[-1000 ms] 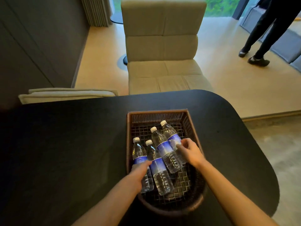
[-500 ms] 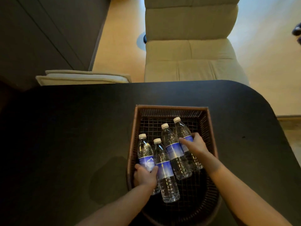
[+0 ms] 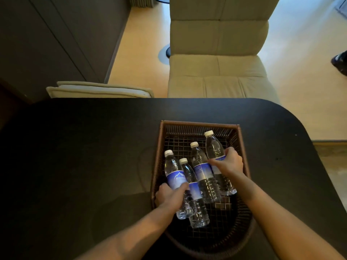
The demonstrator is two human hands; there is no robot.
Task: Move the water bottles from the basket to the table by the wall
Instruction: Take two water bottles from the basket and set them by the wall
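Observation:
A brown wicker basket point(image 3: 199, 124) sits on the black table point(image 3: 84, 147), holding several clear water bottles with blue labels and white caps. My left hand point(image 3: 169, 197) grips the leftmost bottle point(image 3: 173, 171) around its lower half, its neck tilted up. My right hand point(image 3: 228, 162) is wrapped around the rightmost bottle point(image 3: 214, 147) at its label, and that bottle's cap end is raised. Between them lie two more bottles, one point(image 3: 201, 171) beside my right hand and one point(image 3: 195, 199) next to my left hand.
A beige upholstered chaise point(image 3: 217, 53) stands beyond the table's far edge. A folded cream cushion point(image 3: 97, 90) lies at the far left edge. Dark wall panels point(image 3: 47, 38) rise at the left. A person's shoe point(image 3: 340, 61) shows at the right border.
Both hands have closed around their bottles and lifted the cap ends up from the basket floor. The camera has tilted down and moved closer.

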